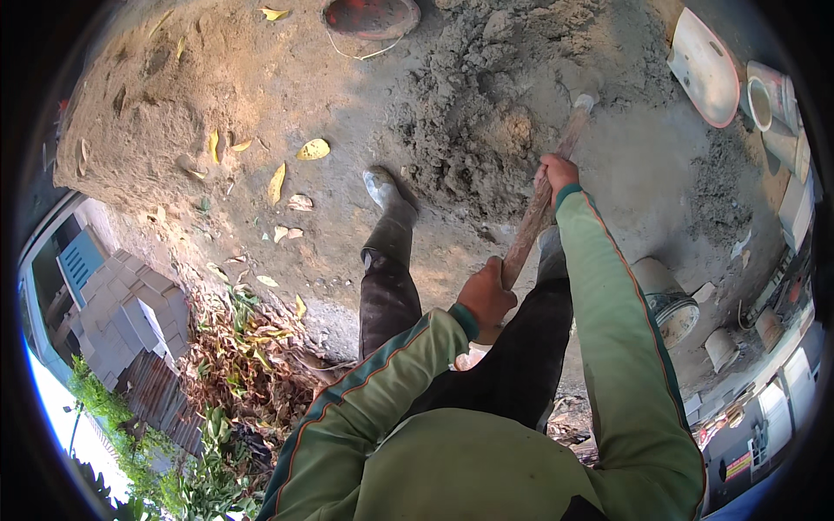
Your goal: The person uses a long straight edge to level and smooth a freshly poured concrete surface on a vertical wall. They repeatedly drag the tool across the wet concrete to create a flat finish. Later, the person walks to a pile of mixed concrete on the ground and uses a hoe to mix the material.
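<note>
Both my hands grip the long wooden handle (526,233) of a tool, which slants up and away to the right. My left hand (486,300) is closed round the near part, close to my thighs. Farther along, my right hand (559,174) is wrapped round the upper part. A pale metal socket (584,102) shows at the far end; the blade is hidden or merges with the grey mix, so its kind cannot be told. Left of the handle lies a lumpy heap of wet grey mortar (460,130). Smooth wet mortar (638,165) spreads to its right.
A red-lined bucket (372,19) with a wire handle stands at the far edge. On the right are a cut plastic container (705,74), another bucket (771,100) and a mortar-smeared bucket (665,300). Dry leaves (252,347) and stacked blocks (122,304) lie left. My boot (382,191) stands beside the heap.
</note>
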A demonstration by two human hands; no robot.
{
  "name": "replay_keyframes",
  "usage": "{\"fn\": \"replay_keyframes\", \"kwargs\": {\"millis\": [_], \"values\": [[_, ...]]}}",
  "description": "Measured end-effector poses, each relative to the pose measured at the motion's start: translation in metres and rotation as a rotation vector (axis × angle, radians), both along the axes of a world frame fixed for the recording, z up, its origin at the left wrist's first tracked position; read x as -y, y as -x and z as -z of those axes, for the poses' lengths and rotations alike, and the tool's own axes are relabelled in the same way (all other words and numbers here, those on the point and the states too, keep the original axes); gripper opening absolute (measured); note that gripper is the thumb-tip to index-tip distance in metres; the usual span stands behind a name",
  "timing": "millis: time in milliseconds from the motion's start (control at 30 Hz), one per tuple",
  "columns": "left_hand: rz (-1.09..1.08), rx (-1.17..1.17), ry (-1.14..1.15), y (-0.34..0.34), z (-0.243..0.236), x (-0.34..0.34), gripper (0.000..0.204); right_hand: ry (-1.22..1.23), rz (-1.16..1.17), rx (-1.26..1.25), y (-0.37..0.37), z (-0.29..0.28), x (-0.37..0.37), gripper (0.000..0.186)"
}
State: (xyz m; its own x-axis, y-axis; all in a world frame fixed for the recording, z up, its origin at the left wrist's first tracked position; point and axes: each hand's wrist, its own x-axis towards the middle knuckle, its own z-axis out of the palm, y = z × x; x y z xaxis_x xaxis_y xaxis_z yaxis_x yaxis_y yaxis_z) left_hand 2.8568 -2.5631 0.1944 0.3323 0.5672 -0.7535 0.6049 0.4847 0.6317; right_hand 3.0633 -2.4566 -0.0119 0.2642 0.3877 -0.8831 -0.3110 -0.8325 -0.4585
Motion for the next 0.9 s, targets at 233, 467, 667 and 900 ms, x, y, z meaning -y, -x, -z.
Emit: {"fn": "replay_keyframes", "kwargs": {"millis": [233, 467, 667, 900], "values": [[-0.109, -0.081, 0.422, 0.084, -0.100, 0.138, 0.046, 0.164, 0.078, -0.072, 0.131, -0.103, 0.159, 0.015], [-0.042, 0.319, 0.154, 0.087, 0.006, 0.046, 0.071, 0.139, 0.190, -0.038, 0.033, -0.074, 0.062, 0.013], [-0.344, -0.235, -0.309, 0.152, 0.231, -0.154, 0.083, 0.213, -0.101, -0.006, -0.052, -0.045, -0.061, 0.019], [-0.354, -0.619, -0.426, 0.292, 0.327, -0.387, 0.093, 0.266, -0.292, 0.170, -0.043, -0.047, -0.111, 0.024]]}}
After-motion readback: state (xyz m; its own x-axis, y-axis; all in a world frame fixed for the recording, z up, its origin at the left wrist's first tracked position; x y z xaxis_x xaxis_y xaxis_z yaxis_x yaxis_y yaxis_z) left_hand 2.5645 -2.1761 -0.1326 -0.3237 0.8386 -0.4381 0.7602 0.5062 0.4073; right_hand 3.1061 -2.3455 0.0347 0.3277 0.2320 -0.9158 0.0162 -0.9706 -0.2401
